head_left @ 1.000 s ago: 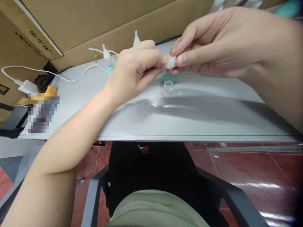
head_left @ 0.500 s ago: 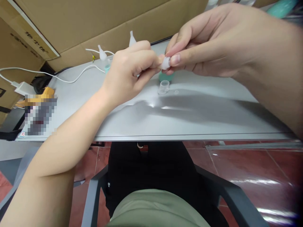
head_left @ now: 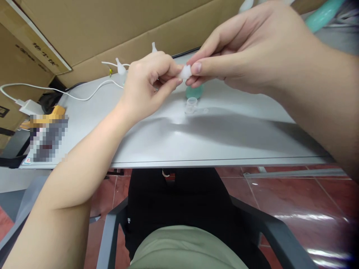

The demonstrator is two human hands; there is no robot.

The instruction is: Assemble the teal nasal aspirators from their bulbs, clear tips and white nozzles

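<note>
Between both hands, above the table, is a small white translucent rubbery piece. My left hand pinches its left side with thumb and fingertips. From the right, the thumb and fingers of my right hand grip the same piece. Just beneath the hands a rounded green part stands on the table, partly covered by my fingers. In front of it sits a small clear cup, with a tiny clear disc beside it. A white pointed nozzle stands behind my left hand, and another white tip pokes up above it.
On the grey table, a white cable runs to a white adapter at left, near a yellow object and a blurred-out item. Cardboard walls the back. A green object lies far right.
Both hands have shifted a little left with the white piece. My left thumb has come up to the piece, and more of its white surface shows.
</note>
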